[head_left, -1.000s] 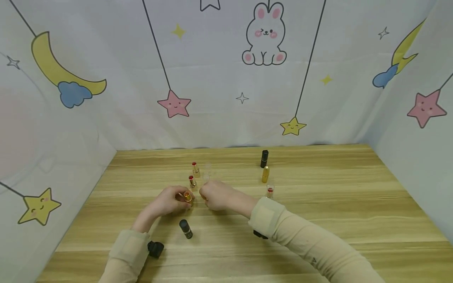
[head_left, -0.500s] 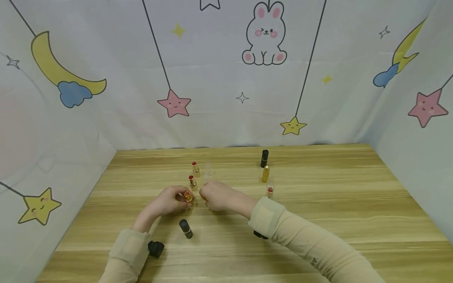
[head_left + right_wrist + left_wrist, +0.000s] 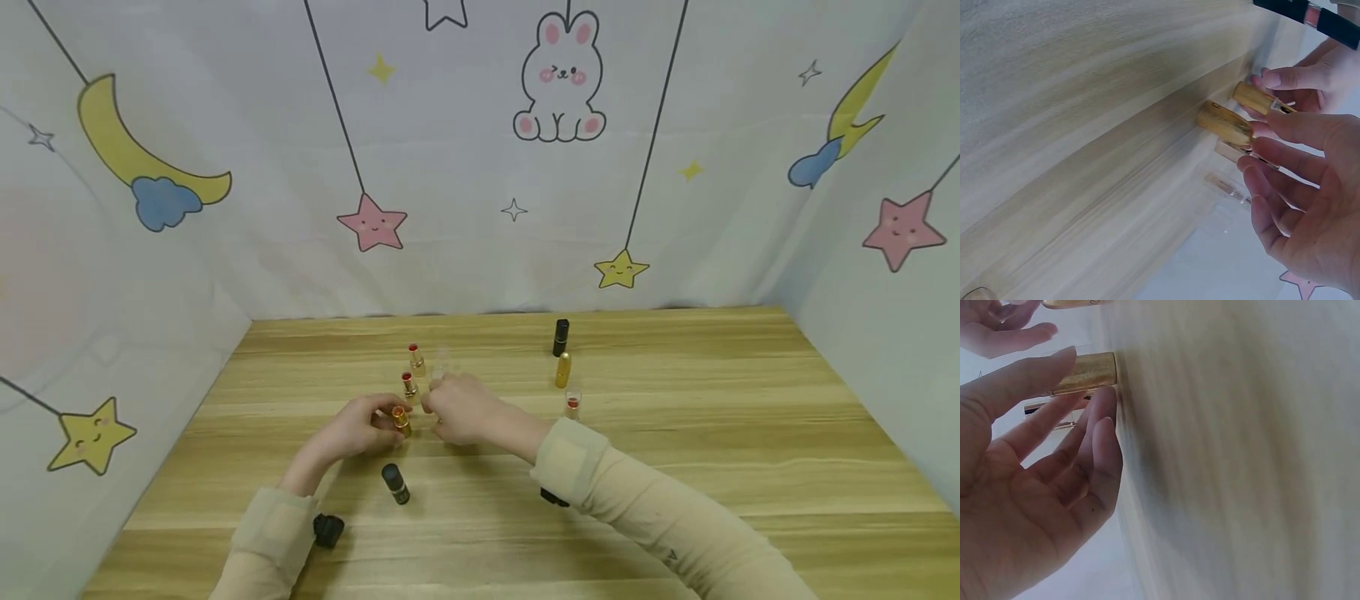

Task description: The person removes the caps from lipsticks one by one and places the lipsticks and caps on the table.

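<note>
My left hand (image 3: 362,427) pinches the base of an uncapped gold lipstick (image 3: 402,422) between thumb and fingers; its orange-red tip points up. Just to the right, my right hand (image 3: 463,410) holds a gold bullet-shaped cap (image 3: 1225,123) by its narrow end, seen in the right wrist view. Cap and lipstick are apart. Whether the cap touches the table cannot be told. Behind the left hand stand two uncapped lipsticks with red tips, a nearer one (image 3: 408,387) and a farther one (image 3: 417,362). A clear cap (image 3: 441,360) stands beside them, partly hidden by the right hand.
Nearer to me stands a black lipstick tube (image 3: 395,483). On the right are another black tube (image 3: 561,337), a gold capped lipstick (image 3: 563,370) and a clear-capped red lipstick (image 3: 573,407), partly behind the right sleeve. Printed cloth (image 3: 465,167) borders the wooden table (image 3: 712,417).
My right hand has risen slightly, and the gold cap under it no longer shows in the head view. The left hand stays on the lipstick. The head view has shifted a little.
</note>
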`<state>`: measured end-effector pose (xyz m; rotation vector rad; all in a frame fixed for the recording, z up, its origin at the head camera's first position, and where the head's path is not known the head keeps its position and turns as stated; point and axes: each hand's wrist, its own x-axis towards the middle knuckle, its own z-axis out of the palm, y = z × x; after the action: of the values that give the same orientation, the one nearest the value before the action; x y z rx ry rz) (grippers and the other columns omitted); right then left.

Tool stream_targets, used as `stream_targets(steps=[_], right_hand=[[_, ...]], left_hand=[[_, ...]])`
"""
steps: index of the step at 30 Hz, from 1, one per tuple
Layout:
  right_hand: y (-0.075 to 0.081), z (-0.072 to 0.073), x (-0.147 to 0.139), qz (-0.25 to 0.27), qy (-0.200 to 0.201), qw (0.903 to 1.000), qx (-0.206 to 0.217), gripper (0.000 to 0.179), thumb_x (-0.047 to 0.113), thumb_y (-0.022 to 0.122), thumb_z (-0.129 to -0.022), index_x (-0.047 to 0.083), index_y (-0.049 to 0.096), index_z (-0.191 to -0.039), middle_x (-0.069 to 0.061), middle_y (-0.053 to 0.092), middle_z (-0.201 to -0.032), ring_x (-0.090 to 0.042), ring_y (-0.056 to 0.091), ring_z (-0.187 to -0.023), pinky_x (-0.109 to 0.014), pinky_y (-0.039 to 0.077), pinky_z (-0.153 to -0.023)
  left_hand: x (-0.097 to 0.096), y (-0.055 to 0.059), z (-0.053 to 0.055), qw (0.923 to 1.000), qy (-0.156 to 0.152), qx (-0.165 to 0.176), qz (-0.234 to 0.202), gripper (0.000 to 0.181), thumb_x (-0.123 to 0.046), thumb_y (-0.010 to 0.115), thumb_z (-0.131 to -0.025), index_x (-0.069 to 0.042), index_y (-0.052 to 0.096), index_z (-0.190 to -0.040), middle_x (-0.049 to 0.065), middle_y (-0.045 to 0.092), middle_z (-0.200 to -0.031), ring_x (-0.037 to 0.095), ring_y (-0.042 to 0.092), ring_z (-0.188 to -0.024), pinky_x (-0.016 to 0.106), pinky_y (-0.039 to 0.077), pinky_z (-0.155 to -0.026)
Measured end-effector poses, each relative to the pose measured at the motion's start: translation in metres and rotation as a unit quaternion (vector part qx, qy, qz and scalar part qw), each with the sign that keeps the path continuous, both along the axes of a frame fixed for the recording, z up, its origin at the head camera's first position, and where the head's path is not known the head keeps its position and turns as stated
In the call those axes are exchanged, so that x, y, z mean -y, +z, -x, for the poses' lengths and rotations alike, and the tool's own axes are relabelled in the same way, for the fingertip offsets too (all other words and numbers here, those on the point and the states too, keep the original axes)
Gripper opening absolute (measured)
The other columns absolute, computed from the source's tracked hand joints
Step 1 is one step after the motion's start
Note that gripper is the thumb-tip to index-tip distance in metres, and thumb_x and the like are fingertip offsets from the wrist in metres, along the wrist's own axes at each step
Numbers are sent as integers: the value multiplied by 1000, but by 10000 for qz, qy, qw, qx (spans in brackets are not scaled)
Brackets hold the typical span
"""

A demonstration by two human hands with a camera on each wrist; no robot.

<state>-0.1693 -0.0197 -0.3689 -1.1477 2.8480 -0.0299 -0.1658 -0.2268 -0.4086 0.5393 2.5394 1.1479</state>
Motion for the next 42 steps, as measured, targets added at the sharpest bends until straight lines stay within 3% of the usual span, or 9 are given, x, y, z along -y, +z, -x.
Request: stream_targets(steps=[9, 16, 25, 30, 35, 39, 42], right_hand=[[17, -8, -3, 307, -84, 9992, -250, 25, 34, 67, -88, 19, 69, -108, 4, 66, -103, -17, 60, -97, -33, 48, -79], [36, -16, -8, 682, -188, 9973, -186, 25, 35, 66, -89, 22, 68, -110, 6, 66, -111, -16, 58, -105, -34, 48, -83], [50, -39, -5, 770, 232, 9943, -704, 27, 41, 63, -90, 21, 69, -108, 6, 69, -105, -13, 60, -93, -27, 50, -81], [50, -57, 0, 894, 651, 9915, -688, 31, 43, 61, -92, 19, 68, -110, 7, 67, -103, -8, 60, -87, -21, 49, -76], [42, -68, 3, 875, 812, 9911, -588, 37, 47, 62, -90, 21, 66, -115, 8, 64, -104, -6, 60, -91, -17, 49, -76], [35, -72, 5, 972, 874, 9893, -654, 39, 50, 65, -87, 22, 65, -115, 9, 64, -105, -5, 59, -88, -13, 46, -70], [31, -73, 5, 1021, 914, 9876, -764, 40, 51, 66, -86, 23, 65, -114, 10, 64, -105, -4, 58, -86, -12, 44, -68]], left_hand=[[2, 12, -13, 9948, 1002, 95, 167, 40, -2, 69, -82, 0, 58, -120, 20, 65, -103, 22, 63, -82, 32, 50, -70], [7, 22, -29, 9914, 1308, 65, 72, 39, -4, 67, -84, 5, 55, -120, 22, 64, -102, 21, 63, -81, 32, 51, -69], [11, 35, -55, 9922, 1246, -37, 71, 36, -1, 58, -88, -1, 56, -124, 18, 65, -107, 21, 63, -84, 28, 51, -67], [16, 41, -77, 9961, 873, -32, -86, 45, 2, 58, -86, -5, 53, -130, 18, 62, -114, 19, 63, -87, 25, 51, -67], [19, 41, -93, 9968, 620, 387, -334, 55, 0, 61, -83, -8, 49, -136, 21, 56, -121, 17, 61, -87, 25, 50, -64], [15, 37, -100, 9940, 723, 717, -401, 58, -8, 69, -82, -6, 49, -136, 21, 55, -122, 16, 60, -86, 26, 51, -64], [9, 32, -103, 9932, 832, 730, -354, 61, -18, 76, -79, -5, 51, -134, 18, 58, -118, 13, 61, -84, 25, 52, -64]])
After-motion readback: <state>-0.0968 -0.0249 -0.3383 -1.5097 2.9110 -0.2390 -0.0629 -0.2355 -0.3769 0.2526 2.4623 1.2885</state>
